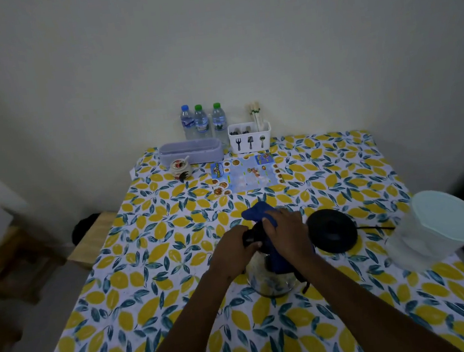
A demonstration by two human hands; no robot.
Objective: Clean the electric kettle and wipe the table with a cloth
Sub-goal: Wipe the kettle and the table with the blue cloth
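Mid-table, kettle [271,275] stands on the lemon-print table [155,271], its black base [332,229] just right. Left hand [235,252] grips the kettle top; right hand [287,231] clutches blue cloth [256,212] against it.

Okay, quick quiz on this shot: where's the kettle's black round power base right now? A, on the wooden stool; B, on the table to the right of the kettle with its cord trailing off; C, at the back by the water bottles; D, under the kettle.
B: the power base sits bare on the tablecloth just right of the kettle, cord running right, while the right hand presses the blue cloth on the kettle.
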